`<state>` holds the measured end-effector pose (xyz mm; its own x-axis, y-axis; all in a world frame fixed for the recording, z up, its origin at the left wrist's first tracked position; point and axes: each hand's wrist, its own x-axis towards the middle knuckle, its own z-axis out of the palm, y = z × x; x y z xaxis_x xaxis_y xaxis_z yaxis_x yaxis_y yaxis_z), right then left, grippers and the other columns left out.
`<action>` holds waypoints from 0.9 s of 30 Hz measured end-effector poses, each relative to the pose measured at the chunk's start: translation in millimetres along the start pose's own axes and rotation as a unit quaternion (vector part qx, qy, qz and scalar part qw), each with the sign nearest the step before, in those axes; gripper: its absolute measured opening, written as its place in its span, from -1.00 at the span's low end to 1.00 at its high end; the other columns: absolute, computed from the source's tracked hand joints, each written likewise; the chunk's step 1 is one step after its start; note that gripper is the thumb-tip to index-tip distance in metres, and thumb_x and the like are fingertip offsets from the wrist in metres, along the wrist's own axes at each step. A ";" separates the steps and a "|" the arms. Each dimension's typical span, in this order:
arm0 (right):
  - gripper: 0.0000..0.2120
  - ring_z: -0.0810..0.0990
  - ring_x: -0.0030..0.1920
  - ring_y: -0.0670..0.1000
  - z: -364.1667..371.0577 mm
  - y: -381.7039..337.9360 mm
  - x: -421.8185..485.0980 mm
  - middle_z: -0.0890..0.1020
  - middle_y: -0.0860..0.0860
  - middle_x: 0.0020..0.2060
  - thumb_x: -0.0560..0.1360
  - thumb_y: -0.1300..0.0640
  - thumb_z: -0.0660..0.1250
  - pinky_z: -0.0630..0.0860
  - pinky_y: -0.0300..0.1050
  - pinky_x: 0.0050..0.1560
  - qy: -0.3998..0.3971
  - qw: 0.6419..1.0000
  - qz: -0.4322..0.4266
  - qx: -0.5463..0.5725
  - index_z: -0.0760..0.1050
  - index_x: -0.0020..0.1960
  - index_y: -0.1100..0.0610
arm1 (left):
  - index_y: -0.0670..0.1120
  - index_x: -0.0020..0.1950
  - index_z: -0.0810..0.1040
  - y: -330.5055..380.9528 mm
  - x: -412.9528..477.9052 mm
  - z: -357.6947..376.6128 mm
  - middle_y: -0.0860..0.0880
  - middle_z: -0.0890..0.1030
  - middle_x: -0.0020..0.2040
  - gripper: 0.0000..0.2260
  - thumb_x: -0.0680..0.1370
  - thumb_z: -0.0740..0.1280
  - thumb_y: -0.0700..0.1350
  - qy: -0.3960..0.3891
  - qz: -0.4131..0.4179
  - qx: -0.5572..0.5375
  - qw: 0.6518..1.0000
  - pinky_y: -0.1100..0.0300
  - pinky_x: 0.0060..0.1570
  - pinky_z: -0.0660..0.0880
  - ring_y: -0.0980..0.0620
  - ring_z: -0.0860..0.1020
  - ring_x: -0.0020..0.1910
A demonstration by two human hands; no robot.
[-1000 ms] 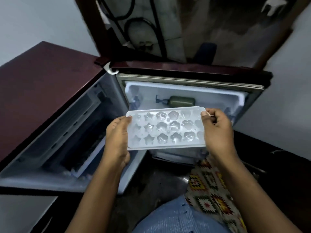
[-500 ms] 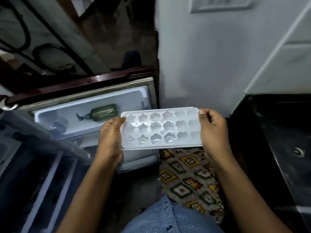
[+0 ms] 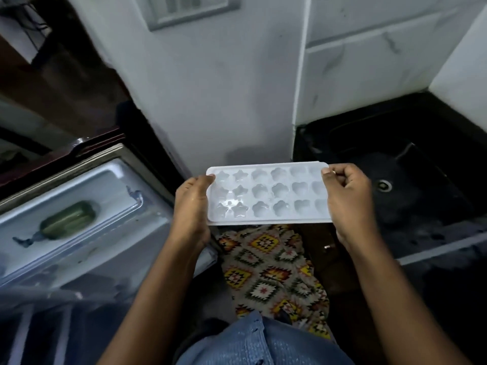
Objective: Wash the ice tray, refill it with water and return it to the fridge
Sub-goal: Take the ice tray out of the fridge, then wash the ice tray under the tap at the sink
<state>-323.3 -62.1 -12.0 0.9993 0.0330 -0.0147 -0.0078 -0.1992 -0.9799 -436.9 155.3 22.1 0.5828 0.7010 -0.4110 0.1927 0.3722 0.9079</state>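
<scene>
Two hands hold ice tray (image 3: 266, 196) level: left hand (image 3: 191, 206) gripping its left end, right hand (image 3: 347, 196) pinching the right end. Tray left of sink (image 3: 411, 185), fridge door (image 3: 79, 206) farther left.

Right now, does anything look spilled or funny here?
Nothing looks spilled. The ice tray is held level by the left hand and right hand. One oddity: the fridge door stands open, with a green bottle seemingly lying sideways in its shelf.

Dim, bluish light. Pale painted wall (image 3: 210, 101) ahead, with a framed panel (image 3: 189, 9) set high in it. Right: white veined tiling (image 3: 369, 75) above black counter (image 3: 448, 233) with sunken sink (image 3: 421, 177). Patterned rug (image 3: 268, 270) on dark floor.
</scene>
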 end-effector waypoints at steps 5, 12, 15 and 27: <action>-0.86 0.56 -0.18 -0.10 -57.1 7.6 14.2 0.63 -0.06 -0.17 0.68 0.05 0.31 0.54 -0.09 -0.10 0.075 0.997 0.024 0.019 0.58 -0.04 -0.02 | -0.13 0.05 0.59 -6.5 -2.8 64.2 -0.14 0.69 -0.12 -0.95 0.63 0.34 -0.22 -0.053 -0.018 0.040 0.998 0.15 -0.37 0.59 -0.12 0.68 -0.20; -0.89 0.54 -0.16 -0.02 -108.0 13.3 17.2 0.60 0.01 -0.15 0.63 0.12 0.32 0.51 -0.03 -0.11 0.153 0.984 0.076 0.050 0.57 -0.04 -0.04 | -0.13 0.13 0.65 -11.3 -0.6 134.0 -0.18 0.75 0.00 -0.84 0.62 0.30 -0.17 -0.117 -0.051 0.089 0.988 -0.15 -0.17 0.68 -0.19 0.73 -0.12; -0.87 0.49 -0.22 -0.01 -122.9 12.2 19.8 0.54 0.04 -0.19 0.63 0.15 0.30 0.45 -0.04 -0.17 0.185 0.979 0.079 0.041 0.56 -0.03 -0.05 | -0.14 0.25 0.64 -11.7 3.2 163.5 -0.20 0.75 0.10 -0.72 0.57 0.32 -0.11 -0.148 -0.066 0.104 0.981 -0.36 0.01 0.63 -0.29 0.73 0.04; -0.77 0.47 -0.26 -0.13 -132.2 7.5 55.9 0.55 -0.03 -0.22 0.63 0.20 0.27 0.44 -0.07 -0.17 0.326 0.937 0.119 0.030 0.57 -0.01 -0.12 | -0.21 0.33 0.58 13.7 54.9 261.9 -0.26 0.72 0.17 -0.44 0.35 0.30 -0.08 -0.322 -0.079 0.148 0.932 -0.49 0.15 0.54 -0.36 0.69 0.14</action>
<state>-262.8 -191.2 6.1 0.7777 -0.6153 -0.1289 -0.2159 -0.0688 -0.9740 -195.5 39.5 33.4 0.8628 0.1057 -0.4944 0.4708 0.1882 0.8619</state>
